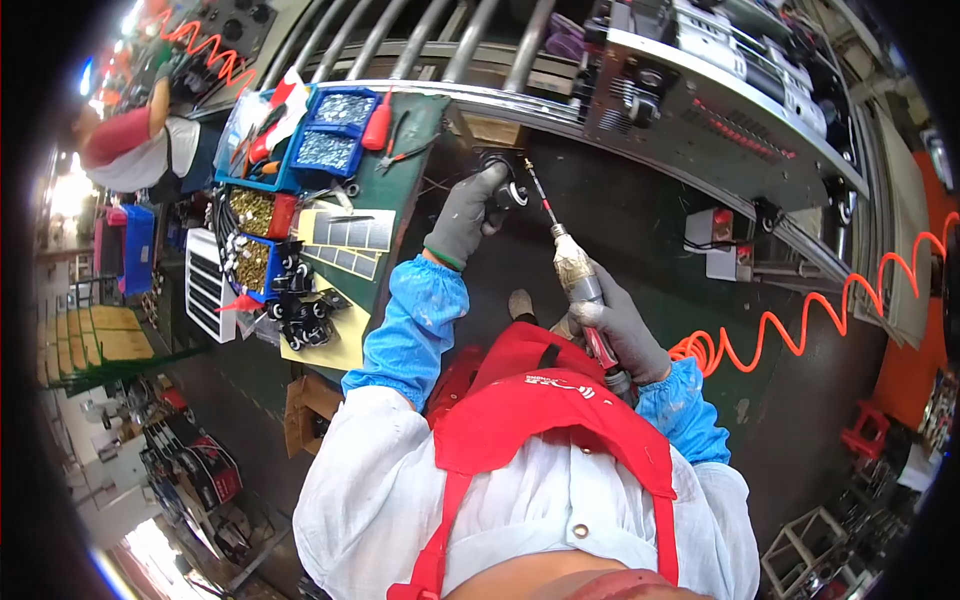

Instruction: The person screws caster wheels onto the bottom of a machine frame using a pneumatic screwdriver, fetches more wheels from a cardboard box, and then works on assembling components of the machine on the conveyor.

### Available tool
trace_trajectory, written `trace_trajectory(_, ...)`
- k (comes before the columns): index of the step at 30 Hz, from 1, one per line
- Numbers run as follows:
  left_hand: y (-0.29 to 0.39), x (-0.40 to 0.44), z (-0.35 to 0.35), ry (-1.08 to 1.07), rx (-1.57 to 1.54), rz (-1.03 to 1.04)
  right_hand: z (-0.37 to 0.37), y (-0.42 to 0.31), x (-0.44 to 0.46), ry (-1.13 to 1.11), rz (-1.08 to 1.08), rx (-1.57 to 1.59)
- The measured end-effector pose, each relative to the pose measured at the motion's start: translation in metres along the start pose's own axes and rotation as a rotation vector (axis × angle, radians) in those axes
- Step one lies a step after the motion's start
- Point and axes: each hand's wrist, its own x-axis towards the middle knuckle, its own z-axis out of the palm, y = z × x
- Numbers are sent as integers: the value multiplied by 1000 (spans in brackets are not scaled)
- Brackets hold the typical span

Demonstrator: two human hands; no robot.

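Observation:
My left hand (pixel 462 212), in a grey glove, is closed around a black caster wheel (pixel 511 194) near the edge of the green bench. My right hand (pixel 626 328), gloved as well, grips a pneumatic screwdriver (pixel 572 265) with pale tape wrapped around its front. Its long bit points away from me, and the tip lies just beside the caster, seemingly apart from it. More black casters (pixel 303 310) sit in a cluster on yellow sheet at the left.
Blue bins (pixel 330 150) of small metal parts, a red bottle (pixel 378 122) and pliers (pixel 398 155) are on the green bench (pixel 425 115). A machine unit (pixel 720 110) rests on the roller line ahead. An orange coiled hose (pixel 790 325) stretches right. Another person (pixel 130 140) works at far left.

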Motion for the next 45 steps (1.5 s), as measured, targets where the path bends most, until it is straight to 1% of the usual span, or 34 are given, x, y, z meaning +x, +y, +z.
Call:
trace_trajectory(3, -2, -1, 40, 14, 180, 48, -24, 10, -18, 67, -13, 0)
trace_trajectory(5, -10, 6, 56, 7, 209, 36, -37, 15, -26, 89, -32, 5)
trace_trajectory(7, -15, 13, 70, 5, 240, 27, -45, 17, -34, 100, -3, 62)
trace_trajectory(10, -21, 16, 84, 3, 296, 9, -48, 15, -43, 158, -41, 41)
trace_trajectory(12, -21, 19, 92, -32, 420, 53, -57, 17, -46, 152, -30, 63)
trace_trajectory(16, -34, 32, 101, -45, 488, 112, -69, 21, -41, 151, 4, 169)
trace_trajectory(18, -43, 45, 101, -28, 425, 28, -71, 21, -34, 188, 5, 194)
trace_trajectory(19, -49, 57, 101, -31, 423, 27, -71, 22, -27, 222, 6, 218)
trace_trajectory(20, -56, 70, 101, -39, 345, -65, -72, 24, -17, 226, 10, 218)
trace_trajectory(21, -66, 84, 100, -44, 263, -162, -72, 29, -6, 286, -41, 188)
trace_trajectory(22, -71, 97, 102, -42, 254, -172, -74, 34, 7, 344, -91, 155)
trace_trajectory(24, -88, 124, 103, -53, 229, -96, -82, 52, 36, 354, -58, 175)
trace_trajectory(25, -92, 134, 106, -18, 208, -65, -87, 67, 55, 408, -122, 120)
trace_trajectory(26, -96, 146, 104, -10, 193, -75, -92, 77, 71, 458, -191, 59)
trace_trajectory(28, -107, 169, 99, -30, 141, -103, -97, 88, 93, 470, -161, 78)
trace_trajectory(29, -115, 179, 96, -61, 55, -88, -97, 90, 103, 508, -204, 39)
trace_trajectory(30, -120, 187, 93, -53, 48, -100, -96, 91, 109, 546, -250, 5)
trace_trajectory(33, -119, 200, 90, -132, 62, 40, -99, 92, 119, 555, -225, -18)
trace_trajectory(34, -117, 201, 89, -132, 60, 37, -101, 94, 123, 557, -227, -10)
trace_trajectory(36, -112, 205, 90, -135, 91, -84, -103, 94, 130, 565, -256, -28)
trace_trajectory(39, -117, 211, 90, -136, 28, -110, -101, 89, 133, 612, -273, -119)
trace_trajectory(41, -125, 218, 87, -131, 24, -100, -100, 87, 132, 602, -196, -51)
trace_trajectory(42, -129, 222, 86, -128, 28, -87, -99, 87, 132, 599, -192, -57)
trace_trajectory(44, -129, 224, 90, -113, 28, -64, -97, 86, 131, 576, -191, 85)
trace_trajectory(45, -129, 225, 91, -102, 37, -43, -96, 84, 132, 571, -184, 80)
